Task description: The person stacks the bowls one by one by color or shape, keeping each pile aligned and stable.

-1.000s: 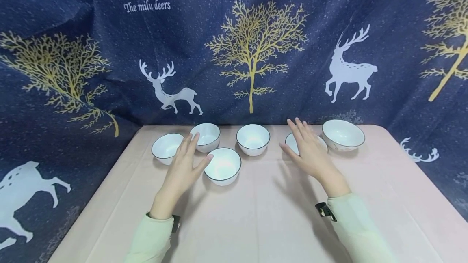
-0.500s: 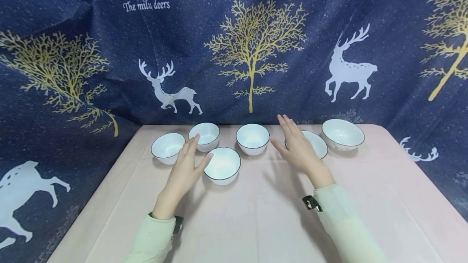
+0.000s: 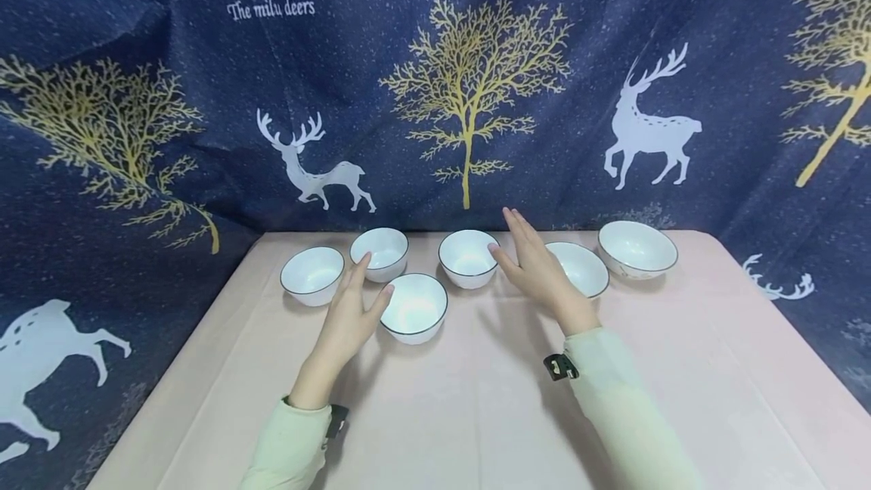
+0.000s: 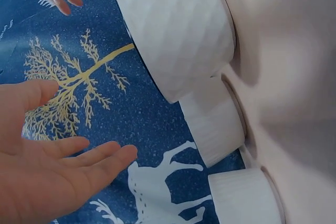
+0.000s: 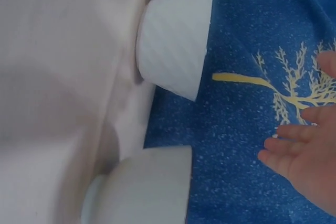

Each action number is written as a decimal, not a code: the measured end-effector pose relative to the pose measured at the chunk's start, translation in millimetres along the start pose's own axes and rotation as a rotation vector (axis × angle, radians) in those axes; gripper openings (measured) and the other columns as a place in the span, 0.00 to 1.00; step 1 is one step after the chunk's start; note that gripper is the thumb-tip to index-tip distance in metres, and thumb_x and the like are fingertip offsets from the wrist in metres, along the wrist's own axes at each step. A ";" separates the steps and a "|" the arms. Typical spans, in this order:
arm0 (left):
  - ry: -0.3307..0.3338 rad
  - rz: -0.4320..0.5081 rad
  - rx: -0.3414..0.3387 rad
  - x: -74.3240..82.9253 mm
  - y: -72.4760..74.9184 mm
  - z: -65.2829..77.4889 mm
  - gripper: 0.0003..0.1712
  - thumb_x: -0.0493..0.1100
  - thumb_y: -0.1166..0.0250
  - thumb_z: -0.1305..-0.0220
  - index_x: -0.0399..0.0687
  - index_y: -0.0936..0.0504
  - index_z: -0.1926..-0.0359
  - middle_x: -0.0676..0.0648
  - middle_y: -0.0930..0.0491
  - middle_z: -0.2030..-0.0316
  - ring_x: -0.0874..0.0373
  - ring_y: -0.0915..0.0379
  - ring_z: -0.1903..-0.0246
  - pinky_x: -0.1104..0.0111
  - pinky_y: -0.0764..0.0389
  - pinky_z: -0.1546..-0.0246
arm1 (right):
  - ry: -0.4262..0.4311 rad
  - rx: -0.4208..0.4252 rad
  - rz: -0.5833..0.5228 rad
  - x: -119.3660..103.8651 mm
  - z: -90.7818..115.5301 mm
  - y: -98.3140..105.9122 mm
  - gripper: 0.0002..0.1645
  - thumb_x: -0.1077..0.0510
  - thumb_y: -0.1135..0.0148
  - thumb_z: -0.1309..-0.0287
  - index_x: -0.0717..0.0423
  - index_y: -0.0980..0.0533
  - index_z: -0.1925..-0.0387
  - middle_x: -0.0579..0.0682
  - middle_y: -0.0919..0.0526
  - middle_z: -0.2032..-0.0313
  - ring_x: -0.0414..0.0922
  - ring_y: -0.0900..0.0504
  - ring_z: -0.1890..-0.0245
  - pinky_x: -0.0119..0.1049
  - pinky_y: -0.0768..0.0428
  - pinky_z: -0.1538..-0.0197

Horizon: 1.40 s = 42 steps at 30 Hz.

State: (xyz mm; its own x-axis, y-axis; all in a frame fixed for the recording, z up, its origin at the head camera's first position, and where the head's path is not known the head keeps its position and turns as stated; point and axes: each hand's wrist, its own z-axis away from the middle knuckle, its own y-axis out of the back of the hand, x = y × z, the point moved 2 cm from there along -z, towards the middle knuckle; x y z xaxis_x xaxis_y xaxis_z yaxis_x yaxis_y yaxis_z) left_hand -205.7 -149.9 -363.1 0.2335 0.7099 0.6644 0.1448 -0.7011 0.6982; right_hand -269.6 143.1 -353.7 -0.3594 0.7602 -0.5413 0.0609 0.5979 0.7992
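White bowls with thin dark rims stand upright on the table. My left hand (image 3: pixel 345 320), fingers extended and holding nothing, hovers between the far-left bowl (image 3: pixel 309 278) and the front bowl (image 3: pixel 415 312). Behind its fingertips is another bowl (image 3: pixel 382 257). Over to the right, my right hand (image 3: pixel 536 272) is raised with straight fingers. Its thumb overlaps the rim of the middle bowl (image 3: pixel 469 257) in the head view; contact cannot be told. The hand partly hides a wider, shallower bowl (image 3: pixel 584 271). In the left wrist view the left hand (image 4: pixel 63 166) is apart from the bowls.
A large bowl (image 3: pixel 638 249) with a faint pattern on its side stands at the back right. The pale pink tablecloth (image 3: pixel 435 414) covers the table. Behind its back edge hangs a dark blue curtain (image 3: pixel 415 172) printed with deer and trees.
My right hand has moved left, from over the shallow bowl toward the middle bowl, uncovering more of the shallow one. My left hand has barely shifted. The bowls have stayed in place.
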 end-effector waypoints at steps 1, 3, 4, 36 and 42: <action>0.013 0.011 -0.003 0.1 -0.3 -0.2 0.41 0.49 0.42 0.32 0.38 0.48 0.27 0.28 0.48 0.30 0.32 0.51 0.32 0.39 0.42 0.34 | -0.003 -0.003 -0.010 0.3 -0.9 -1.3 0.45 0.38 0.55 0.31 0.52 0.58 0.24 0.57 0.57 0.25 0.57 0.54 0.27 0.63 0.46 0.30; 0.034 0.032 -0.013 -0.1 -1.1 -0.4 0.41 0.49 0.42 0.32 0.38 0.48 0.27 0.28 0.50 0.30 0.31 0.50 0.33 0.39 0.41 0.35 | -0.007 -0.008 -0.037 1.1 -2.7 -4.0 0.45 0.39 0.55 0.30 0.53 0.58 0.24 0.58 0.57 0.25 0.58 0.53 0.27 0.63 0.46 0.30; 0.043 0.046 -0.018 -0.4 -1.6 -0.4 0.41 0.49 0.42 0.32 0.38 0.48 0.27 0.28 0.51 0.30 0.30 0.48 0.34 0.40 0.39 0.36 | -0.009 -0.008 -0.050 1.7 -3.8 -5.6 0.44 0.39 0.55 0.30 0.53 0.58 0.24 0.59 0.57 0.25 0.58 0.53 0.27 0.62 0.46 0.29; 0.278 0.326 -0.122 -23.7 -22.1 -6.6 0.41 0.47 0.46 0.30 0.32 0.54 0.27 0.27 0.43 0.33 0.32 0.43 0.35 0.50 0.30 0.39 | -0.144 0.007 -0.260 16.4 -29.1 -56.0 0.41 0.47 0.59 0.29 0.63 0.59 0.26 0.64 0.56 0.26 0.58 0.56 0.27 0.53 0.52 0.26; 0.343 0.374 -0.186 -29.8 -25.9 -8.7 0.41 0.48 0.47 0.30 0.34 0.54 0.27 0.29 0.42 0.33 0.35 0.42 0.34 0.49 0.29 0.39 | -0.168 0.005 -0.256 22.1 -31.1 -63.1 0.41 0.48 0.59 0.29 0.67 0.59 0.27 0.67 0.54 0.27 0.60 0.54 0.27 0.51 0.52 0.25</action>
State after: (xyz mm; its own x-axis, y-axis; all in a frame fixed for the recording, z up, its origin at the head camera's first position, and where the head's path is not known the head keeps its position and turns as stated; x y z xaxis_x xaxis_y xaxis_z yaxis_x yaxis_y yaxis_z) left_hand -224.8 -152.3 -398.6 -0.0952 0.4173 0.9038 -0.0684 -0.9085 0.4122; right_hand -310.3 114.3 -408.0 -0.2043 0.6157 -0.7610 -0.0073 0.7764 0.6301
